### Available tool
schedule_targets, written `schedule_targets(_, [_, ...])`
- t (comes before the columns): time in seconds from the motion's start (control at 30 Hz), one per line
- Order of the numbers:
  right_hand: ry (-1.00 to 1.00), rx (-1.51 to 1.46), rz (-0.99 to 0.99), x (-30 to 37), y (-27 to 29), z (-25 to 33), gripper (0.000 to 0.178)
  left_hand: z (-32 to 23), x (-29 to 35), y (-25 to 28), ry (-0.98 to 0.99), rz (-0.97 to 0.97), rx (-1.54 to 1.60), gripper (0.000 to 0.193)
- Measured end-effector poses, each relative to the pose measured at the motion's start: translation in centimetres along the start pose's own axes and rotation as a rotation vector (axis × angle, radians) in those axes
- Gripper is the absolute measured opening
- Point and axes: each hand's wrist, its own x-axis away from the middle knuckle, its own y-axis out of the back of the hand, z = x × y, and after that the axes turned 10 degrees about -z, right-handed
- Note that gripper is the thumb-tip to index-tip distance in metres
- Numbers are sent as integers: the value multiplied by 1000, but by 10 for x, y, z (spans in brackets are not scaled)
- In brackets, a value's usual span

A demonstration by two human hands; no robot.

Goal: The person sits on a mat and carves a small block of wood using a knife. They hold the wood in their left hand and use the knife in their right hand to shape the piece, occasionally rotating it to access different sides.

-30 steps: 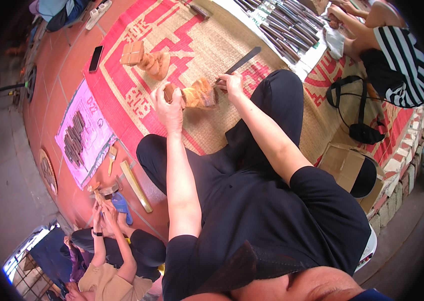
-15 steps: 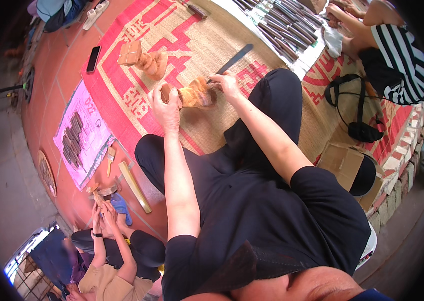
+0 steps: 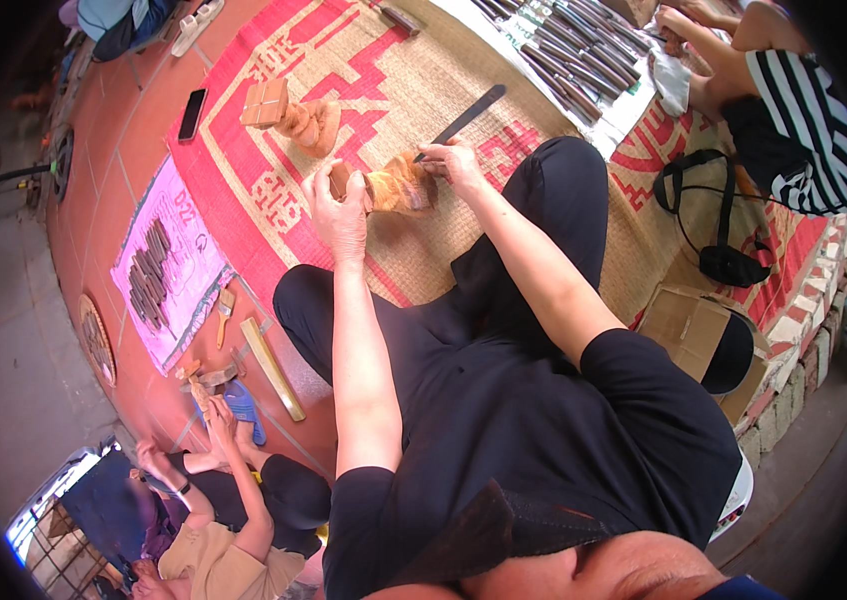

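Note:
My left hand is closed around the block end of a carved wooden piece, tilted low over the mat. At the piece's other, wider end is my right hand, its fingers bent together against the wood. What those fingers pinch is hidden. Just beyond them a long, flat, dark blade-like tool slants away to the upper right; whether I hold it or it lies on the mat, I cannot tell. A similar carved wooden piece, topped by a square block, is on the mat farther off.
Under the work is a red-and-straw woven mat. Dark rods lie far right near a person in stripes. To the left are a phone, a pink sheet, a brush and another person. A black bag lies right.
My hands stay at the wooden piece with barely any shift. At the lower left, one hand of the other person has come away from the piece that person holds.

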Motion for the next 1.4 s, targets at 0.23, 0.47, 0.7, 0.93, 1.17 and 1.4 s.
schedule_targets(0.23, [173, 98, 154, -5, -1, -11, 24, 1, 0, -1, 2, 11, -9, 32])
schedule_targets(0.47, [104, -45, 90, -14, 3, -18, 21, 3, -1, 0, -4, 14, 3, 33])
schedule_targets(0.7, [80, 5, -23, -6, -1, -9, 20, -4, 0, 3, 30, 28, 10, 35])
schedule_targets(0.93, [283, 37, 170, -2, -2, -13, 30, 2, -2, 1, -15, 15, -22, 33])
schedule_targets(1.17, [283, 34, 127, -4, -5, -20, 27, 0, 0, 1, -5, 0, -20, 32])
schedule_targets(1.4, [311, 76, 153, 2, -5, -17, 29, 3, 0, 0, 5, -8, -6, 32])
